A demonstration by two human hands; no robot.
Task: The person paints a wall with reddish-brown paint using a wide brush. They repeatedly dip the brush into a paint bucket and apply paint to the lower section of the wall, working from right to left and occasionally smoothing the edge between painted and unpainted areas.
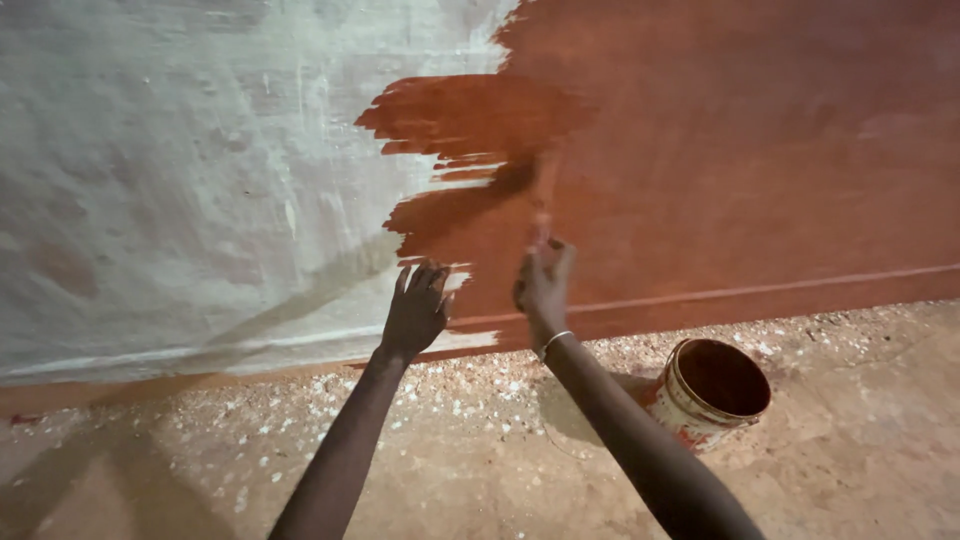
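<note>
right hand (543,290) gripped a blurred paintbrush (545,200) against the grey plaster wall (180,180), spreading red-brown paint. left hand (415,310), fingers spread open, braced on the wall left of the brush. paint-stained bucket (712,388) sat on the floor below-right, within reach.

The paintbrush (545,195) is smeared by motion blur: its bristle end melts into the red-brown paint on the wall (200,180), so where the bristles stop cannot be told, and its handle vanishes inside the right hand (541,283). The palm of the left hand (416,308) faces the wall and is hidden; only its back and spread fingers (432,277) show. Both forearms are cut off by the lower edge. The bucket (711,388) tilts away, its far side and base out of sight, and the level of paint within is lost in shadow. The wall runs beyond the top and both sides.
</note>
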